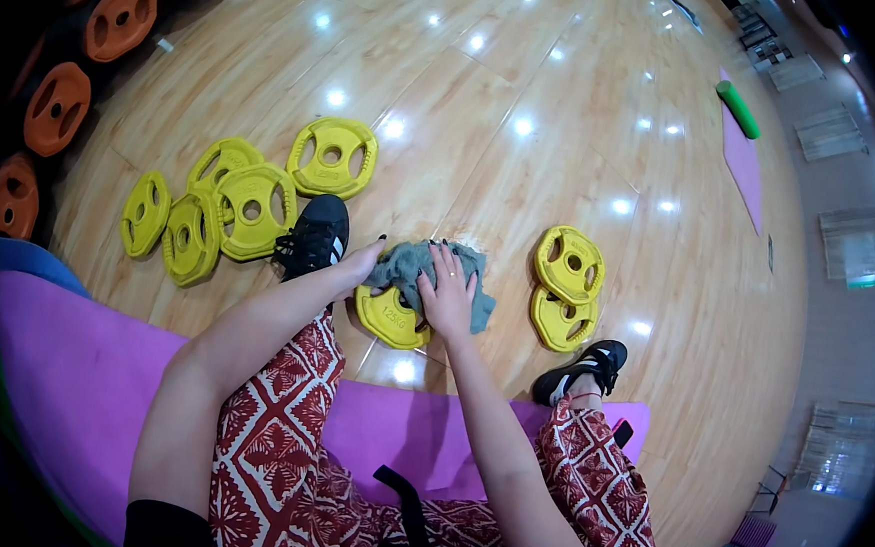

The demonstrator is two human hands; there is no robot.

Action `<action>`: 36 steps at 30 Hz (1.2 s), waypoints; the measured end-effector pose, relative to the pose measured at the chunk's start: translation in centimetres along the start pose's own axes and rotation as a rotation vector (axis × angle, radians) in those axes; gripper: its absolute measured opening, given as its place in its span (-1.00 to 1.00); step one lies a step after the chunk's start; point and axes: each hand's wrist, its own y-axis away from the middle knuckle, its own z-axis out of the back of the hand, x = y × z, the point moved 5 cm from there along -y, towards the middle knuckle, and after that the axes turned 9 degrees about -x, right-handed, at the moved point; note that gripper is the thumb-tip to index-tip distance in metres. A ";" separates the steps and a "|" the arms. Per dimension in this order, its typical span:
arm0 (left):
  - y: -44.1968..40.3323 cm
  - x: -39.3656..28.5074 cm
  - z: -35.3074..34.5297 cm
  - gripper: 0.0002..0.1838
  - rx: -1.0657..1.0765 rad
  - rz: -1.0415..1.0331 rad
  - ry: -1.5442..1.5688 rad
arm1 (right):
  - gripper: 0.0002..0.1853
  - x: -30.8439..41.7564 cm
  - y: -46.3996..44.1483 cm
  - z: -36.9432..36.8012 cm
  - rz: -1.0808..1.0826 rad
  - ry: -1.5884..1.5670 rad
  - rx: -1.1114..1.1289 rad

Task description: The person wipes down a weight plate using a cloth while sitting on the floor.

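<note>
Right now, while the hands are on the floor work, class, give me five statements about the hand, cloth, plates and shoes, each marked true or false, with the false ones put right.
1. The right hand lies on the grey-green cloth. True.
2. The cloth hides the whole plate beneath it. False: the lower part of the yellow plate shows.
3. Two yellow plates to the right of the cloth overlap each other. True.
4. Both shoes are white with red stripes. False: the shoes are black with white stripes.
5. The plates along the picture's left edge are blue. False: those are orange plates.
</note>
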 end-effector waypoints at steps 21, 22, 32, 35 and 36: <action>1.6 -0.6 -0.5 -0.30 -0.120 0.013 -0.061 | -0.28 -1.8 3.4 0.5 -0.142 -0.067 0.029; 1.8 -0.8 -0.6 -0.30 -0.115 0.037 -0.078 | -0.31 -1.6 3.7 0.5 -0.175 -0.118 0.014; -2.6 1.8 0.5 -0.50 0.134 -0.076 0.022 | -0.38 5.3 7.4 0.6 0.182 -0.133 0.051; -1.0 0.9 -0.1 -0.48 0.096 -0.033 0.085 | -0.37 5.8 7.7 -1.7 0.146 -0.034 0.075; -0.4 0.7 -0.2 -0.47 0.077 -0.007 0.119 | -0.38 5.7 7.6 -1.8 0.163 0.032 0.083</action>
